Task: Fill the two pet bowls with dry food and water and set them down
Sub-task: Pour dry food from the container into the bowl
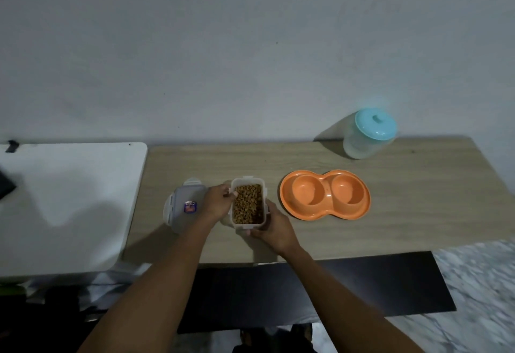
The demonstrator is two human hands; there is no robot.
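Gripping the open kibble tub [248, 205] on the bench [390, 230], fingers of the left hand [218, 202] and right hand [271, 227] clamped on its sides, the person probably next tips it into the empty orange bowls [324, 194] to its right.

- Double bowl [285, 196] — orange plastic, smooth, faint sheen.
- Container [247, 179] — clear, thin plastic.
- Kibble [248, 203] — dry, brown, rough-grained.
- Flat lid [181, 213] — cloudy plastic, smooth, with a glossy sticker.
- Table [404, 213] — pale wood grain, matt.
- Jar [359, 146] — frosted plastic; its cap [374, 127] is glossy turquoise plastic.
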